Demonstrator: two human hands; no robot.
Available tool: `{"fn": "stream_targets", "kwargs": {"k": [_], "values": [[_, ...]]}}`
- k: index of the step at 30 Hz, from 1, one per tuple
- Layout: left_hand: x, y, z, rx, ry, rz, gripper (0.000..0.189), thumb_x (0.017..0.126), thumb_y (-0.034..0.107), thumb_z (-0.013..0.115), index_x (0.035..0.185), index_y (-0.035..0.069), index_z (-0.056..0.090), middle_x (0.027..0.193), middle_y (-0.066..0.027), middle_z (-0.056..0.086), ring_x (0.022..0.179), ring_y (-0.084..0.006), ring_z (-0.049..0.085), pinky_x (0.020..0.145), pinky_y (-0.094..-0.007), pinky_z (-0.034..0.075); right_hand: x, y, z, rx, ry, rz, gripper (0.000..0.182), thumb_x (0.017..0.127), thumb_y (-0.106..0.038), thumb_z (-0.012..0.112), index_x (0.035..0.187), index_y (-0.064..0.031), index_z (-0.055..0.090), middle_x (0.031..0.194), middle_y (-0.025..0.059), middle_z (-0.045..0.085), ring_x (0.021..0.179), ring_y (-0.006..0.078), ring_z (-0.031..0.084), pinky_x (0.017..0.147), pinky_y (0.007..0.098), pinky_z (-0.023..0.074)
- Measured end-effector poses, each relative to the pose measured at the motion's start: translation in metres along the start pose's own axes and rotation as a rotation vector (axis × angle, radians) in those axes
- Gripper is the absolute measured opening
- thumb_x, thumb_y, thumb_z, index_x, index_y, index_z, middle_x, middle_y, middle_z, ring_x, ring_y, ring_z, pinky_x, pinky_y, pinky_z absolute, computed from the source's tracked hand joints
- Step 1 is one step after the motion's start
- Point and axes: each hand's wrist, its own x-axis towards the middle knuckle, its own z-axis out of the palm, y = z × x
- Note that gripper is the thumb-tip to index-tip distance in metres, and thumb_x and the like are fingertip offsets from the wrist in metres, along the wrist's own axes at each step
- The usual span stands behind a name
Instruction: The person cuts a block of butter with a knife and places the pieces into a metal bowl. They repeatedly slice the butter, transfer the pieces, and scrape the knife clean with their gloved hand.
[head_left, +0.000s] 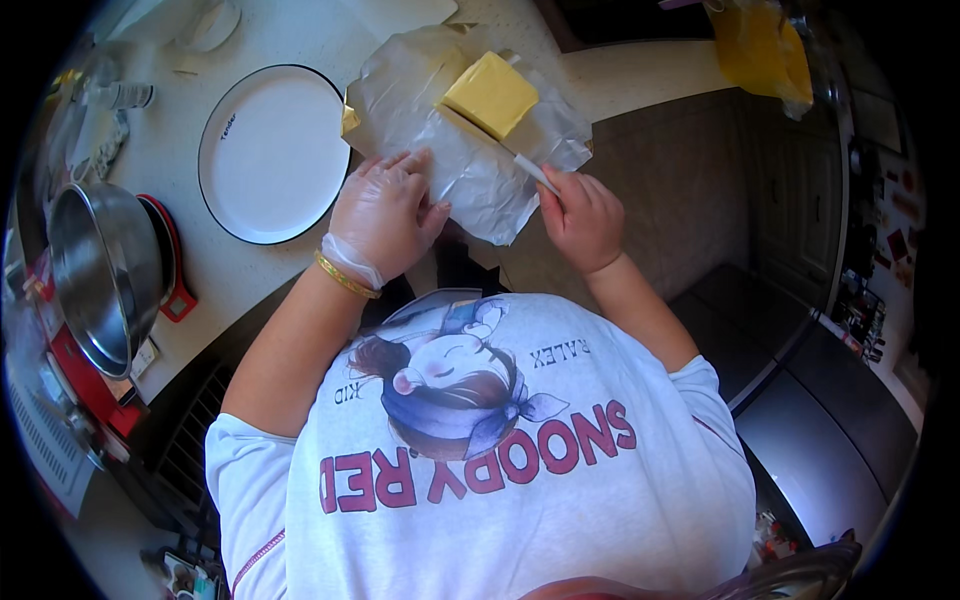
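A block of yellow butter (491, 94) lies on its unfolded foil wrapper (457, 176), near the counter's edge. My left hand (386, 210), in a clear disposable glove, rests with its fingertips on the near left part of the foil. My bare right hand (585, 214) grips the white handle of a knife (535, 172), whose narrow blade lies along the near side of the butter. Left of the foil is a round white plate (274, 154) with a dark rim and a small printed word; nothing lies on it.
A steel mixing bowl (94, 277) stands at the left, beside a red-and-black utensil or pan (176, 259). A small bottle (133, 95) lies farther back. A yellow plastic bag (761, 52) is at the far right, near a dark recessed panel (630, 19).
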Motion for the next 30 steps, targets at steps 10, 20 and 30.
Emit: {"fn": "stream_targets", "kwargs": {"k": [10, 20, 30], "values": [[0.0, 0.004, -0.004, 0.009, -0.04, -0.021, 0.027, 0.084, 0.024, 0.066, 0.068, 0.003, 0.062, 0.131, -0.0174, 0.058, 0.117, -0.032, 0.056, 0.103, -0.0422, 0.04, 0.0, 0.004, 0.01, 0.076, -0.085, 0.09, 0.02, 0.085, -0.02, 0.066, 0.104, -0.0114, 0.067, 0.089, 0.0069, 0.069, 0.077, 0.0275, 0.066, 0.064, 0.0364, 0.052], [-0.002, 0.004, 0.003, 0.065, 0.003, -0.008, 0.029, 0.084, 0.026, 0.067, 0.067, 0.003, 0.062, 0.134, -0.0181, 0.056, 0.12, -0.0318, 0.055, 0.104, -0.0425, 0.04, -0.001, 0.017, 0.018, 0.307, -0.13, 0.175, 0.021, 0.085, -0.021, 0.069, 0.102, -0.0102, 0.067, 0.09, 0.0119, 0.069, 0.08, 0.0326, 0.066, 0.068, 0.0386, 0.0527], [0.001, 0.011, -0.005, 0.073, -0.051, -0.077, 0.018, 0.082, 0.021, 0.067, 0.077, 0.004, 0.064, 0.127, -0.017, 0.06, 0.116, -0.0323, 0.057, 0.093, -0.0405, 0.046, -0.005, 0.028, 0.026, 0.453, -0.155, 0.225, 0.018, 0.085, -0.022, 0.07, 0.099, -0.0108, 0.067, 0.089, 0.0121, 0.069, 0.079, 0.0332, 0.066, 0.068, 0.0387, 0.053]]}}
